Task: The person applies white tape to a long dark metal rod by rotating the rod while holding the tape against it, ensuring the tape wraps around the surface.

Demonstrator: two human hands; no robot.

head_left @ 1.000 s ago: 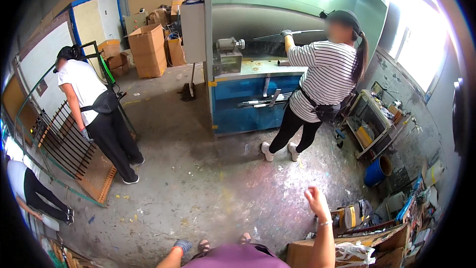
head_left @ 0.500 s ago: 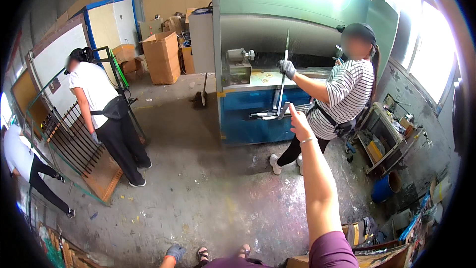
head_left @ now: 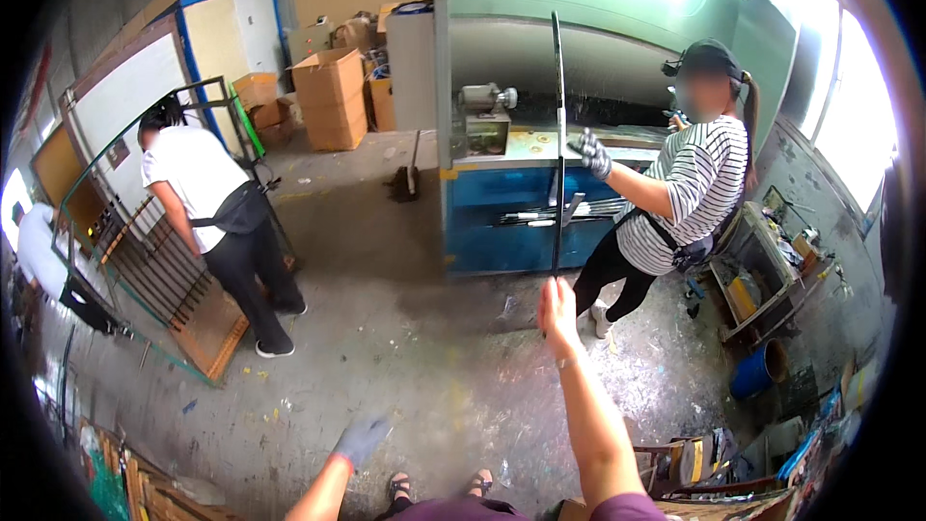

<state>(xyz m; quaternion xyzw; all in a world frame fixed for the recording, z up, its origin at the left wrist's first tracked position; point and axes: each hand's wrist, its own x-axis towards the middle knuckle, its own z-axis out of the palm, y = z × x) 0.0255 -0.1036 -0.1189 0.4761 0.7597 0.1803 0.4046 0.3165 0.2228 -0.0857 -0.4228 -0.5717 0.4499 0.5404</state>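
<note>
My right hand (head_left: 556,313), bare, is closed around the lower end of a long thin dark rod (head_left: 558,203). The rod stands nearly upright, with a paler stretch partway up. Close beside it is the spread, gloved hand (head_left: 592,154) of a co-worker in a striped shirt (head_left: 699,169); whether that hand touches the rod I cannot tell. Low in front of me, my left hand (head_left: 361,439) wears a grey glove. It is slightly blurred, with its fingers stretched out and nothing in them.
Behind the rod is a green-walled booth with a blue front panel (head_left: 482,222), where several thin rods (head_left: 588,212) lie. On the left, two other people stand by a rack of dark bars (head_left: 159,265). A shelf cart (head_left: 757,275) and blue bucket (head_left: 759,370) stand right.
My right hand, before stretched out without the rod, now grips its lower end. The co-worker's fingers have opened beside it. My left hand has risen forward.
</note>
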